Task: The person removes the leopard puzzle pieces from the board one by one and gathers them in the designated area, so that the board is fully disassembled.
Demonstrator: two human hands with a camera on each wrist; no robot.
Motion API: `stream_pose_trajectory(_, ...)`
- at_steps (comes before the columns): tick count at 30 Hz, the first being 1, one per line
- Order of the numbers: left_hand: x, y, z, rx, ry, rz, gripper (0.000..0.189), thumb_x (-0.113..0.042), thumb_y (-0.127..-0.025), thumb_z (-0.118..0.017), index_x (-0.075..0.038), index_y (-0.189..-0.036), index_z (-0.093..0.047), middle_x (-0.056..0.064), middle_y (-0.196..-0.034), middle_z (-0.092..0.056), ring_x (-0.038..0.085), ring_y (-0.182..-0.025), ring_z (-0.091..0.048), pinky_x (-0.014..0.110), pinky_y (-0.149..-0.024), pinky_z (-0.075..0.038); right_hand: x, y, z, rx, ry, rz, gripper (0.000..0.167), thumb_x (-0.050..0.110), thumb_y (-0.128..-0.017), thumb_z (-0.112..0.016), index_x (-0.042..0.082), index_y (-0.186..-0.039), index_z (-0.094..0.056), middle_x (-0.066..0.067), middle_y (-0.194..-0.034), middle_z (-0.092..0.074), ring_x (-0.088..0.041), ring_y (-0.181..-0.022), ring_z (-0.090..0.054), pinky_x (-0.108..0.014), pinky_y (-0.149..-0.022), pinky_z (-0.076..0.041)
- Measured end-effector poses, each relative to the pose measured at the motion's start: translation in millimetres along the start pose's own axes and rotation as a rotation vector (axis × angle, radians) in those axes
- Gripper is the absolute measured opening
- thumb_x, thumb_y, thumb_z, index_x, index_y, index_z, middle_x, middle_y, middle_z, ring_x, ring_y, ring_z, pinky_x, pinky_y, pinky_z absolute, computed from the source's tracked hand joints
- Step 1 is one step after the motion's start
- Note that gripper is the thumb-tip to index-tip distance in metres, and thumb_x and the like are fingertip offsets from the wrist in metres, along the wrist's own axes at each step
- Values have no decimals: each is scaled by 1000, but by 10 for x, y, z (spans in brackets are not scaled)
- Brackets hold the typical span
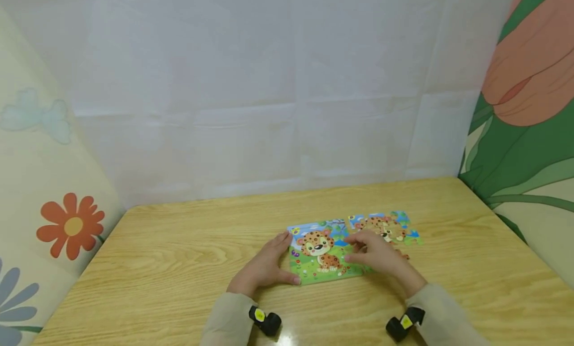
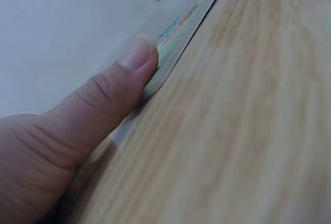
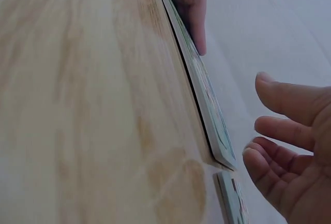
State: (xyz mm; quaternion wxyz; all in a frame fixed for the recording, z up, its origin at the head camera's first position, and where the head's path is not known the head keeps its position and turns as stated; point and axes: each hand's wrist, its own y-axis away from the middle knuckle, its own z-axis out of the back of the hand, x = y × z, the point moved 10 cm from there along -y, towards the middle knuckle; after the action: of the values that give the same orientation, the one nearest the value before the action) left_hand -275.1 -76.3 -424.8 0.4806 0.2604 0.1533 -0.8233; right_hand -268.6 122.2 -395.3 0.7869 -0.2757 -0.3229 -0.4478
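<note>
A board with a leopard cub picture (image 1: 320,261) lies flat on the wooden table. My left hand (image 1: 264,263) rests along its left side, thumb at the near left corner and fingers at the far left. In the left wrist view, the thumb (image 2: 111,87) touches the board's edge. My right hand (image 1: 376,254) hovers over the board's right side, fingers bent and thumb apart. Nothing shows between these fingers (image 3: 284,131) in the right wrist view. Behind and right of that hand lie joined jigsaw pieces (image 1: 372,224) with a similar leopard picture, partly hidden by the hand.
The wooden table (image 1: 179,266) runs back to a white cloth (image 1: 233,111). Painted panels stand at the left, with a red flower (image 1: 71,226), and at the right, with a large pink flower (image 1: 533,72). Black wrist cameras sit on both sleeves.
</note>
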Motion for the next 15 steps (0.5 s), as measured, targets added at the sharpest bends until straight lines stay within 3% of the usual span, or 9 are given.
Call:
stream_pose_trajectory(7,17,-5,-4,1,7,1,109,-41,-61,-83,0,-144,-25,16,-153,-16,34,-141,-13,49,-115,-13,-3,-80,-128,80,39,-22,51,26,-82,-70,-1,-122,-56,-11,-111,-57,-18,-90,-52,-27,-73,-48)
stream_pose_trajectory(15,9,-15,-10,-2,-2,-10,109,-41,-61,-82,1,-144,-25,16,-153,-16,34,-141,-13,49,-115,-12,-56,-142,-201,134,65,-84,54,25,-76,-76,-1,-119,-59,-5,-93,-51,-17,-80,-42,-29,-67,-40)
